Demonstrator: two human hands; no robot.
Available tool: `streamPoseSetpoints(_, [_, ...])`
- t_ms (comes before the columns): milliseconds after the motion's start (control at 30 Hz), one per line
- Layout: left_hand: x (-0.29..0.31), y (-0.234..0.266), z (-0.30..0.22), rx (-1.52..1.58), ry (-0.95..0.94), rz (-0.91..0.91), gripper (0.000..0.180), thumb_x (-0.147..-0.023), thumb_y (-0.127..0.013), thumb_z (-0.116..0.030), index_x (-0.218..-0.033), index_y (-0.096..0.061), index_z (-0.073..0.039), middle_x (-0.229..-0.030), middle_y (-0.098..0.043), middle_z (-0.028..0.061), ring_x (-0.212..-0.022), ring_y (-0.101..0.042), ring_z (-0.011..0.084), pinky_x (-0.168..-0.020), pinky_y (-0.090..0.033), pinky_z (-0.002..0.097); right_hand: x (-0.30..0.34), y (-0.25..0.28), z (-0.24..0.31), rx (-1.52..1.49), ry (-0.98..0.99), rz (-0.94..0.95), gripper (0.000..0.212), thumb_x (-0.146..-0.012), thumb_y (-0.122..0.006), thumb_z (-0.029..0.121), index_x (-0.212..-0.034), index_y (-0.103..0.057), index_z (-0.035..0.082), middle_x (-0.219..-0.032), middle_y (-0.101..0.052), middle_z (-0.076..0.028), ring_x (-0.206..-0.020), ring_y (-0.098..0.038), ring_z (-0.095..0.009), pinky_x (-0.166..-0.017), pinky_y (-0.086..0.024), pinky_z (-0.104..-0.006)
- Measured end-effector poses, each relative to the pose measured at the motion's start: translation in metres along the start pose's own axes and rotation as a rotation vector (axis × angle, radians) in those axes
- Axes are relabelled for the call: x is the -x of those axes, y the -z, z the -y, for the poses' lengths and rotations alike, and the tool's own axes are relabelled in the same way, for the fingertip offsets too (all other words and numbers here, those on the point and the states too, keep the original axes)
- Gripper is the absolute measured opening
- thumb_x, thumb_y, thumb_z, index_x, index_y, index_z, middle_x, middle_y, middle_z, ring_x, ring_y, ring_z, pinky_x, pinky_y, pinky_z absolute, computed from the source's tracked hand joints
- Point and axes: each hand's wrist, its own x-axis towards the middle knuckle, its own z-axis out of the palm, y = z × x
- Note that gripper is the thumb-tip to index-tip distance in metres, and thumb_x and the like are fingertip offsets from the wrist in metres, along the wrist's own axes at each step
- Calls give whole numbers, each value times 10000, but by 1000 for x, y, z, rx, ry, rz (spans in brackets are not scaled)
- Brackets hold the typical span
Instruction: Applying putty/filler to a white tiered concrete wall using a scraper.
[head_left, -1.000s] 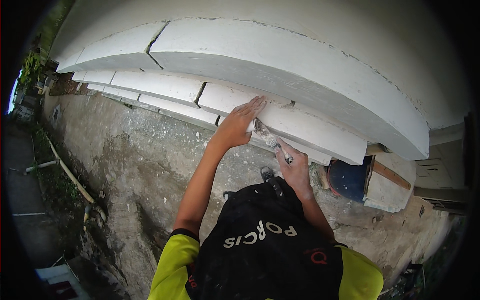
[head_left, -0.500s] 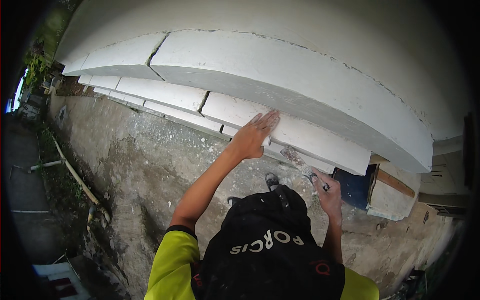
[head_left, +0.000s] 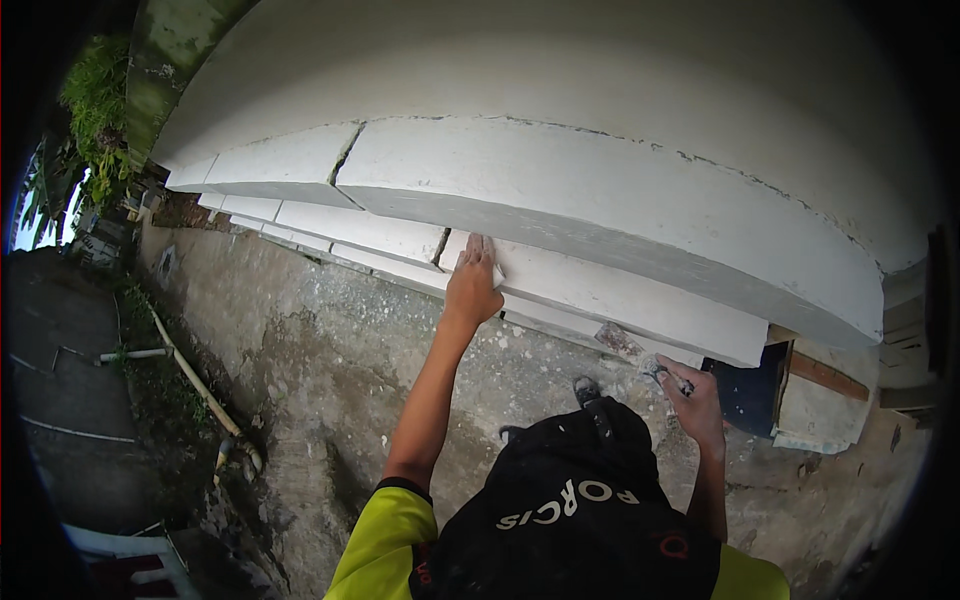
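My left hand (head_left: 473,288) reaches up to a white stepped ledge (head_left: 600,290). Its dusty fingers press together on the second tier, just right of a dark gap (head_left: 441,247) between two blocks. Under the palm, a small white piece (head_left: 498,276) pokes out at the thumb side; its kind is mostly hidden. Lower right, my right hand (head_left: 695,403) is wrapped round the handle of a putty knife (head_left: 622,343). The wide blade is smeared with whitish and reddish residue, and it points up left near the lowest tier.
Over the tiers, a thicker white top tier (head_left: 600,180) juts out below a pale wall (head_left: 560,60). Stained concrete ground (head_left: 300,330) lies below. At right stand a dark blue object (head_left: 745,385) and a board with a brown strip (head_left: 830,375). A pipe (head_left: 195,375) runs along the left.
My left hand has slid left along the second tier, close to the gap. The right hand still holds the putty knife in much the same pose. The whole view has shifted slightly.
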Motion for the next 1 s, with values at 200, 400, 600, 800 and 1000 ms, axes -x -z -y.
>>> streamPoseSetpoints(200, [-4,9,-2,-46,566,358,786,-730,-666,-84,-1434,-396,140,-1486,-437,324,-1451,-346,452,-1208,-304,459,2,2,7,-117,40,16,317,-930,-648,53,-1240,-696,7,-949,-753,-107,-708,-603,-86,-718,-501,-255])
streamPoseSetpoints(400, [7,-6,-72,-78,20,96,805,-772,-618,4,-1523,-328,30,-1618,-294,225,-1505,-285,372,-1222,-288,429,-7,-3,7,-193,-42,71,321,-929,-681,79,-1238,-690,-7,-1169,-729,-185,-1098,-666,-205,-1010,-458,-329])
streamPoseSetpoints(600, [5,17,-50,-141,316,224,894,-770,-675,-53,-1564,-266,-2,-1654,-233,187,-1520,-257,360,-1192,-340,469,-11,-2,4,-157,54,40,317,-927,-676,80,-1235,-700,8,-1198,-720,-185,-1134,-663,-237,-1032,-445,-334])
streamPoseSetpoints(800, [-10,20,6,-244,450,-3,877,-744,-714,-89,-1529,-339,15,-1630,-292,196,-1520,-260,358,-1182,-340,494,-14,-5,9,-122,62,32,326,-914,-672,67,-1235,-702,16,-1203,-718,-183,-1145,-662,-253,-1042,-440,-339])
streamPoseSetpoints(1000, [-25,47,16,4,400,167,539,-701,-672,-74,-1234,-623,-6,-1242,-643,255,-1160,-626,404,-940,-544,463,-18,-4,7,-100,56,51,330,-912,-671,66,-1237,-701,23,-1214,-713,-189,-1160,-663,-252,-1038,-442,-333])
